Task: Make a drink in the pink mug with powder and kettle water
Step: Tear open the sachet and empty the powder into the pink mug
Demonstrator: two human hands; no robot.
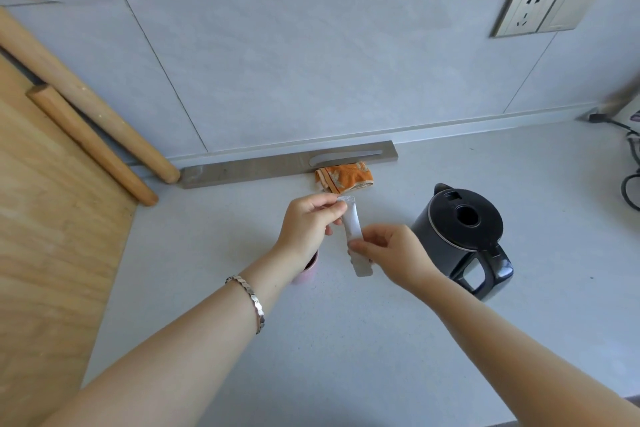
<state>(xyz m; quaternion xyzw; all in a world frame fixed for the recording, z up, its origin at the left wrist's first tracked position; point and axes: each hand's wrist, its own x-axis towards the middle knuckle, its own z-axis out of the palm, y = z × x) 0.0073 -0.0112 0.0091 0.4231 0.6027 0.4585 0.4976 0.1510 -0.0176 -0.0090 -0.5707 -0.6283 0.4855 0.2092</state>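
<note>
A slim white powder sachet (352, 229) is held above the counter between both hands. My left hand (306, 224) pinches its top end and my right hand (391, 253) pinches its lower part. The pink mug (306, 270) stands on the counter right under my left wrist, mostly hidden by it. A black electric kettle (462, 236) with its lid on stands to the right of my right hand, handle towards me.
An orange cloth (344, 177) lies by a grey metal strip (284, 165) at the wall. A wooden board (52, 218) and two rolling pins (93, 146) lean at the left. Black cables (628, 163) lie at the far right; a wall socket (526, 9) is above.
</note>
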